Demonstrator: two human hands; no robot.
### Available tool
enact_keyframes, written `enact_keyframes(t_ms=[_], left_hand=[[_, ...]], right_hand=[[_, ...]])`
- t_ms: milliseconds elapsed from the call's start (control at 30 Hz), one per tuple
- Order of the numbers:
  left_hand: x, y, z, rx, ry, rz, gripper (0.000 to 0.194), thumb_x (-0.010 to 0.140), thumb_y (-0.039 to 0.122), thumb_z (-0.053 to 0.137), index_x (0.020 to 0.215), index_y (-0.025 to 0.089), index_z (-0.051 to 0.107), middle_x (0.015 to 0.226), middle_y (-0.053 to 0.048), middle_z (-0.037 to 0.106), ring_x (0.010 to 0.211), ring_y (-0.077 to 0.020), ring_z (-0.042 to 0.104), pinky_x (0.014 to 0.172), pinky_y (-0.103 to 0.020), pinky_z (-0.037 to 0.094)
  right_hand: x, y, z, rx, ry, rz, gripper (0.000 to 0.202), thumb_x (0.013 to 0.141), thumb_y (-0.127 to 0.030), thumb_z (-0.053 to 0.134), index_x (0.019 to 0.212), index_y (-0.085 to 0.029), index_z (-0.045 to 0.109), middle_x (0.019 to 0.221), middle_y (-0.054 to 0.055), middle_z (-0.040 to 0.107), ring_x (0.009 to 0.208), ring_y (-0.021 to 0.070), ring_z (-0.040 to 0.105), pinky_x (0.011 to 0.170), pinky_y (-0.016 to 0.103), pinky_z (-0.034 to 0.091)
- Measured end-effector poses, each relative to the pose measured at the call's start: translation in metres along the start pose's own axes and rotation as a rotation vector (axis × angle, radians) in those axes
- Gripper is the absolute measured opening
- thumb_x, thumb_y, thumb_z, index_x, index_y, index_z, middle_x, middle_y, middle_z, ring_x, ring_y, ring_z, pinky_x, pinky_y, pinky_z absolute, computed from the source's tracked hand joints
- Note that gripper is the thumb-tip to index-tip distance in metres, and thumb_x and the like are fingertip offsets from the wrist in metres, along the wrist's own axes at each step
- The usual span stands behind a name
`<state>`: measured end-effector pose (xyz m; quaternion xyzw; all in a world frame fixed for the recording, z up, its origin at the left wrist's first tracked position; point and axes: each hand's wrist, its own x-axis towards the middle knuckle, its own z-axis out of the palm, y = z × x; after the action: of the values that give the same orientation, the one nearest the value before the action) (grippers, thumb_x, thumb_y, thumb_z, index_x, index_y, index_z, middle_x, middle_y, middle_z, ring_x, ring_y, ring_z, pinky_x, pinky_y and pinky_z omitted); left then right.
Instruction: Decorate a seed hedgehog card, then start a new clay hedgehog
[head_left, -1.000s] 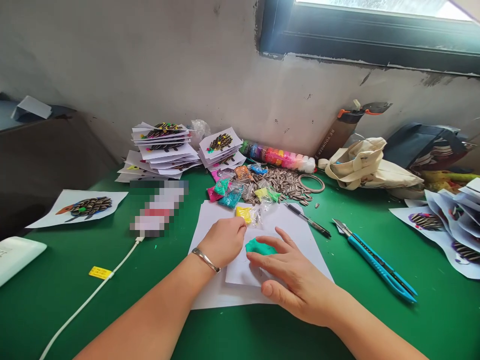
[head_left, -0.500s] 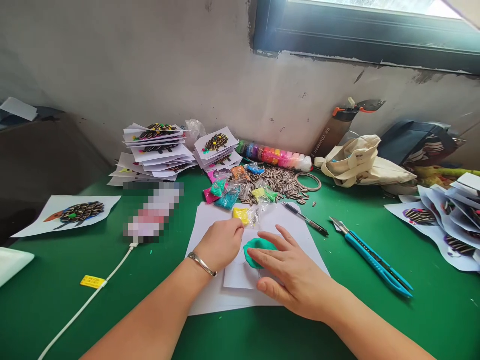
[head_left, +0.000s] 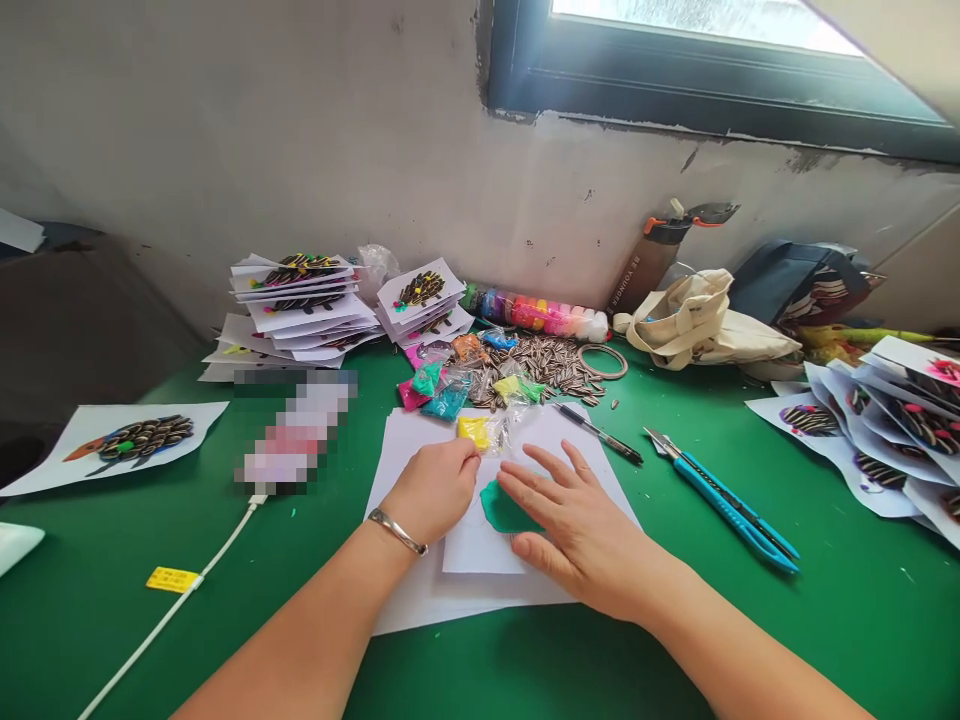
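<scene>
A flat green clay patch (head_left: 504, 508) lies on a small white sheet (head_left: 472, 555), which rests on larger white paper (head_left: 405, 600). My right hand (head_left: 574, 530) is spread over the patch's right side, fingers apart, holding nothing. Just left of the patch, my left hand (head_left: 431, 490) is closed, its thumb and forefinger pressed together; whatever they hold, if anything, is hidden. A yellow clay packet (head_left: 473, 432) sits right beyond my left fingertips. Behind it are a teal packet (head_left: 448, 398) and a pile of striped seeds (head_left: 559, 362).
A blue cutter (head_left: 731, 505) and a black pen (head_left: 600, 435) lie to the right. Stacked seed pictures (head_left: 300, 310) stand at the back left, others (head_left: 885, 430) at far right. A white cable (head_left: 165, 620) crosses the left. A cloth bag (head_left: 690, 325) and bottle (head_left: 651, 262) stand behind.
The view has shifted slightly to the right. My right hand has moved a little over the green patch, with its fingers still spread. My left hand keeps its closed pose.
</scene>
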<state>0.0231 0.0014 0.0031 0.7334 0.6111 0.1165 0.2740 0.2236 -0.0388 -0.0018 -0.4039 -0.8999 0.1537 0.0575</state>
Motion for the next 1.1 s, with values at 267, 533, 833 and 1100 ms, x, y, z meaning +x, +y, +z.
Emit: enact_keyframes(t_ms=[267,533,833,1100], left_hand=[[0.000,-0.001,0.001,-0.002,-0.001,-0.012,0.026,0.089,0.020,0.040,0.065,0.021,0.052,0.064,0.001,0.061,0.059,-0.0147,0.055,0.054,-0.024,0.032],[0.000,0.000,0.000,0.018,-0.005,-0.005,0.026,0.089,0.020,0.041,0.065,0.021,0.052,0.063,0.001,0.061,0.060,-0.0152,0.054,0.055,-0.025,0.032],[-0.001,0.001,-0.003,0.016,-0.022,0.008,0.027,0.090,0.021,0.038,0.069,0.021,0.055,0.066,0.000,0.063,0.062,-0.0159,0.056,0.056,-0.025,0.036],[-0.014,0.015,-0.006,0.136,0.021,0.138,0.026,0.093,0.020,0.038,0.088,0.020,0.063,0.085,-0.004,0.069,0.078,-0.0191,0.063,0.070,-0.031,0.047]], right_hand=[[0.000,0.000,-0.004,0.034,-0.011,0.021,0.053,0.096,-0.053,0.030,0.140,-0.026,0.042,0.145,0.001,0.044,0.140,0.0323,0.023,0.113,0.063,0.008],[-0.003,0.002,-0.009,0.046,-0.006,0.072,0.054,0.097,-0.052,0.029,0.143,-0.026,0.037,0.149,-0.001,0.038,0.140,0.0316,0.023,0.113,0.062,0.009],[-0.009,0.015,-0.016,0.019,0.018,0.113,0.053,0.097,-0.050,0.030,0.144,-0.025,0.036,0.149,0.001,0.037,0.141,0.0289,0.020,0.114,0.061,0.012],[-0.015,0.031,-0.010,0.034,-0.018,0.149,0.053,0.097,-0.047,0.032,0.144,-0.023,0.037,0.149,0.002,0.036,0.140,0.0313,0.023,0.113,0.062,0.014]])
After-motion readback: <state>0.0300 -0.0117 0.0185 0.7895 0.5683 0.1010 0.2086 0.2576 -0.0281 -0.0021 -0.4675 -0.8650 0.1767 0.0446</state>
